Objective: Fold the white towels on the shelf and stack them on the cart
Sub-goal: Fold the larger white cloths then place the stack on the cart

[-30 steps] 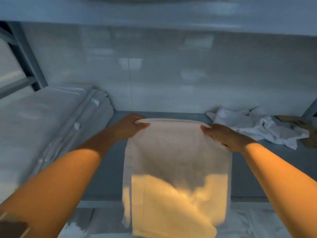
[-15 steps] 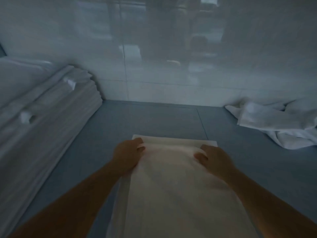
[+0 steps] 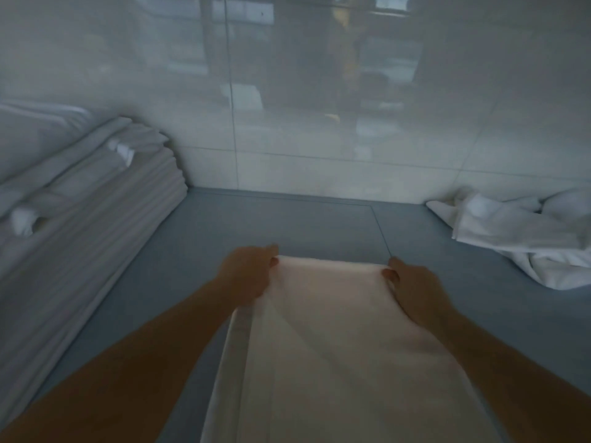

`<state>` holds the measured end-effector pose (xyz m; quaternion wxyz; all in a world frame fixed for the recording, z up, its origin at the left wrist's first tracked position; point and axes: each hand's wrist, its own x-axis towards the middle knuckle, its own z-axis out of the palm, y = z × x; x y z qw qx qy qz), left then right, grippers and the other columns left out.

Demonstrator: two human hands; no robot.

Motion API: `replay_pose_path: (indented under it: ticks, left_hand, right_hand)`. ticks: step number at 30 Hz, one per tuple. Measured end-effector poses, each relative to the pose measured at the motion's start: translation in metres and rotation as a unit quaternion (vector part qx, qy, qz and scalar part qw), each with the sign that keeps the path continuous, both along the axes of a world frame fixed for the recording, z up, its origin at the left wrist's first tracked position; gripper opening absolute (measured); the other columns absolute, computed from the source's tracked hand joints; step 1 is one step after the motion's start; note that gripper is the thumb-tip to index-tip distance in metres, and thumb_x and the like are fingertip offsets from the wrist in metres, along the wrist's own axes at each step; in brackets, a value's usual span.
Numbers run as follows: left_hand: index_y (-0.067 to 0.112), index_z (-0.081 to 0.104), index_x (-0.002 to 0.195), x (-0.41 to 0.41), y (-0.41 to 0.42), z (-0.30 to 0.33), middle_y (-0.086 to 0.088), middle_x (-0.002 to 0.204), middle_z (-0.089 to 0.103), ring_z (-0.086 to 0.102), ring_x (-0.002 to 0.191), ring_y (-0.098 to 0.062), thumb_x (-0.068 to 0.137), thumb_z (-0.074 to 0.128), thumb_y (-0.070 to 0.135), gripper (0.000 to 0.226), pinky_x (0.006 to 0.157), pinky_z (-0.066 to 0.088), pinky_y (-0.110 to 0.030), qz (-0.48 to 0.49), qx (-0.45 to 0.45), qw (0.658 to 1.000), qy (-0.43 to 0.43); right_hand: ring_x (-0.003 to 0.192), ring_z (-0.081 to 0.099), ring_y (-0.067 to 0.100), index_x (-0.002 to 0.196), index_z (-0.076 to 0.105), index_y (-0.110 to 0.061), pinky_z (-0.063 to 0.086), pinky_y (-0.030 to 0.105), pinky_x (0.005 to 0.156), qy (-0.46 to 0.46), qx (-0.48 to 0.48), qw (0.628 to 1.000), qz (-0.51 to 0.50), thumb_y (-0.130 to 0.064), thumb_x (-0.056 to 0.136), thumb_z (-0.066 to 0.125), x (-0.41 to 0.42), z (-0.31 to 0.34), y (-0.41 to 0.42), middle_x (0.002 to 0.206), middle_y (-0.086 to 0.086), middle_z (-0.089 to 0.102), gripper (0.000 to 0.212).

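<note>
A white towel (image 3: 339, 353) lies lengthwise on the grey-blue shelf (image 3: 287, 225), running from the frame's bottom edge to its far folded edge in the middle. My left hand (image 3: 249, 273) pinches the far left corner of that edge. The far right corner is gripped by my right hand (image 3: 412, 286). The far edge looks slightly raised off the shelf surface. The towel's near end is cut off by the frame. No cart is in view.
A tall stack of folded white linens (image 3: 89, 212) fills the left side of the shelf. A crumpled pile of white towels (image 3: 524, 231) lies at the right. A glossy tiled wall (image 3: 319, 123) closes the back.
The towel went from hanging upright in both hands to lying along the shelf. Since half a second ago my hands have shifted from pressing on its top to pinching the far corners.
</note>
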<state>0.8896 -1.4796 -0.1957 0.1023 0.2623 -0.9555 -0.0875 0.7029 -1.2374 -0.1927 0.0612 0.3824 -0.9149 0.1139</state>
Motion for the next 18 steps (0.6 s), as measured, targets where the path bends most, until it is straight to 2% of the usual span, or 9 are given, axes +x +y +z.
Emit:
replay_pose_path:
  ticks: [2,6,9,13,15,18]
  left_hand:
    - [0.021,0.055,0.103,-0.011,-0.002,0.004,-0.012,0.104,0.064,0.060,0.098,-0.032,0.098,0.041,0.030,0.017,0.077,0.043,-0.034,0.013,-0.017,1.000,-0.015]
    - [0.018,0.058,0.110,-0.019,0.006,-0.006,-0.007,0.112,0.059,0.055,0.108,-0.027,0.100,0.038,0.031,0.025,0.084,0.043,-0.035,0.026,-0.067,0.996,-0.054]
    - [0.017,0.060,0.104,-0.019,0.000,-0.008,-0.006,0.108,0.060,0.057,0.106,-0.027,0.099,0.039,0.030,0.025,0.083,0.044,-0.035,0.038,-0.062,0.997,-0.036]
    - [0.016,0.063,0.101,-0.019,0.001,-0.007,-0.008,0.107,0.063,0.059,0.104,-0.030,0.099,0.042,0.029,0.025,0.082,0.045,-0.035,0.068,-0.049,0.996,-0.026]
    - [0.016,0.063,0.098,-0.017,0.001,-0.010,-0.008,0.106,0.062,0.059,0.104,-0.030,0.098,0.043,0.028,0.023,0.082,0.046,-0.036,0.078,-0.034,0.996,-0.007]
    - [0.014,0.063,0.092,-0.013,0.001,-0.014,-0.008,0.102,0.061,0.058,0.103,-0.030,0.097,0.046,0.024,0.020,0.080,0.045,-0.036,0.081,-0.010,0.996,0.041]
  right_hand:
    - [0.092,0.062,0.037,0.099,0.054,-0.009,0.043,0.037,0.073,-0.011,-0.002,1.000,-0.011,-0.029,0.099,0.044,-0.006,0.000,-0.005,0.094,0.021,0.066,0.023]
    - [0.099,0.060,0.032,0.098,0.057,-0.011,0.043,0.034,0.077,-0.003,0.053,0.998,-0.014,-0.034,0.098,0.044,-0.008,-0.008,-0.011,0.104,0.016,0.065,0.026]
    - [0.095,0.062,0.035,0.096,0.059,-0.011,0.045,0.035,0.074,-0.011,0.020,0.999,-0.025,-0.032,0.098,0.045,-0.014,-0.005,-0.015,0.099,0.019,0.066,0.025]
    - [0.094,0.062,0.035,0.096,0.057,-0.011,0.044,0.035,0.072,-0.001,0.025,0.999,-0.028,-0.034,0.099,0.042,-0.010,-0.005,-0.017,0.099,0.019,0.066,0.027]
    - [0.095,0.061,0.035,0.095,0.056,-0.010,0.043,0.035,0.072,-0.025,0.016,0.999,-0.018,-0.035,0.098,0.045,-0.011,-0.005,-0.015,0.099,0.019,0.066,0.027]
    - [0.108,0.056,0.031,0.105,0.060,-0.005,0.038,0.032,0.082,-0.091,0.053,0.994,0.002,-0.033,0.097,0.052,-0.022,0.004,-0.013,0.112,0.018,0.063,0.030]
